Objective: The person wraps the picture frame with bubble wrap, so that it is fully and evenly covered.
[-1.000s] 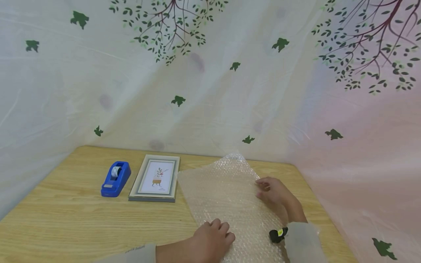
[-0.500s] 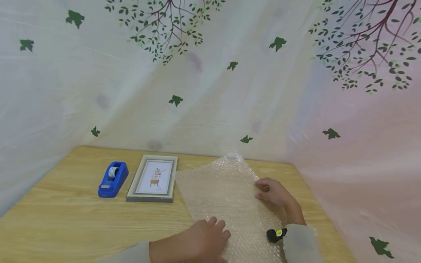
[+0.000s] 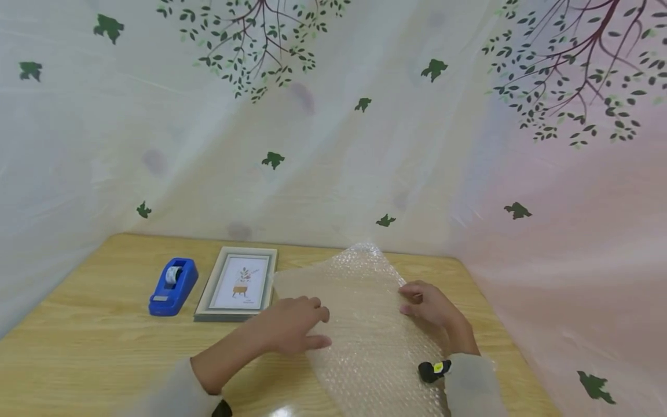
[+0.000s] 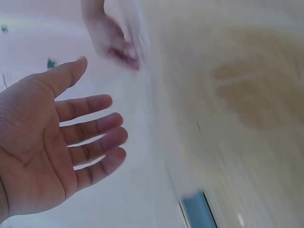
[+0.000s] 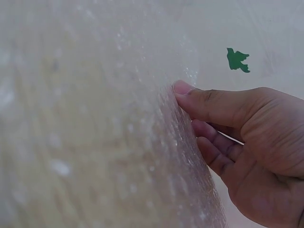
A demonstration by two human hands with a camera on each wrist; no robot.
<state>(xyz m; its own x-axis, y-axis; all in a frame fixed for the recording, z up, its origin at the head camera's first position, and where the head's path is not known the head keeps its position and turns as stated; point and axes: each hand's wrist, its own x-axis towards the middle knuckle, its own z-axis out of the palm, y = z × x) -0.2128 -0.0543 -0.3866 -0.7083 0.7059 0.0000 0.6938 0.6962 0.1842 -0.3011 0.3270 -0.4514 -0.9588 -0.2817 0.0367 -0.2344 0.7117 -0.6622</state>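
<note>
A clear sheet of bubble wrap [image 3: 365, 347] lies spread over the right half of the table. My right hand [image 3: 432, 307] pinches its right edge; in the right wrist view the thumb lies on top of the bubble wrap [image 5: 118, 142] with curled fingers beneath. My left hand [image 3: 294, 324] hovers by the sheet's left edge, holding nothing. The left wrist view shows that hand [image 4: 61, 133] with its fingers extended and spread apart. Just behind it stands a picture frame [image 3: 242, 281] lying flat, with a plant print inside.
A blue tape dispenser [image 3: 173, 286] with a roll of tape sits left of the picture frame. The wooden table [image 3: 104, 347] ends at the back against a hanging curtain [image 3: 312, 202] printed with leaves and birds.
My left hand has lifted off the bubble wrap's near part and moved up and left toward the picture frame. My right hand keeps its pinch on the edge. The view has turned slightly right.
</note>
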